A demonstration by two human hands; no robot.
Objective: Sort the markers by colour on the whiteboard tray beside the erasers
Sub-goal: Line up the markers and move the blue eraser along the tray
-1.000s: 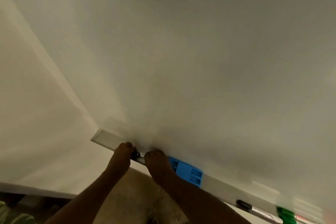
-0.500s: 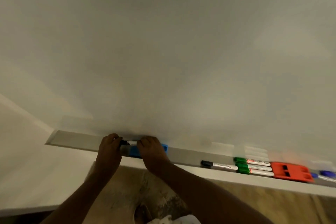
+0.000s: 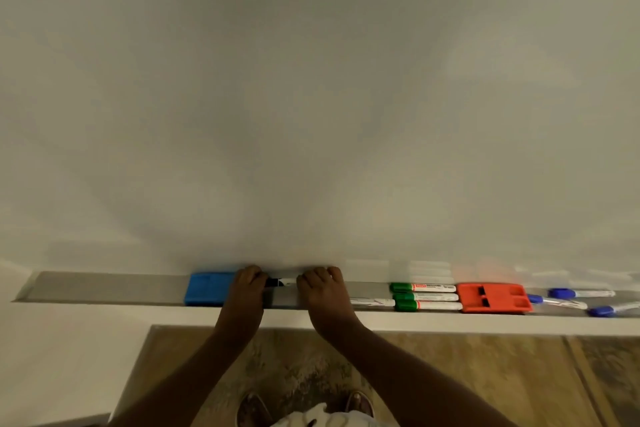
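A black-capped white marker [image 3: 282, 282] lies along the grey whiteboard tray [image 3: 104, 288]. My left hand [image 3: 246, 288] grips its cap end and my right hand [image 3: 322, 289] grips its other end. A blue eraser [image 3: 207, 289] sits just left of my left hand. Right of my right hand lies another white marker [image 3: 372, 302], its cap end hidden under my hand. Then come three green-capped markers [image 3: 424, 296] stacked side by side, a red eraser [image 3: 493, 297], and three blue-capped markers [image 3: 581, 300].
The white board [image 3: 311, 97] fills the view above the tray. The tray's left stretch holds nothing. Below the white ledge [image 3: 450, 321] is a brown patterned floor [image 3: 485, 378] with my shoes [image 3: 252, 407] at the bottom edge.
The view has swung right and levelled, bringing the green markers, red eraser and blue markers into sight. Both hands have kept hold of the black marker, now right of the blue eraser.
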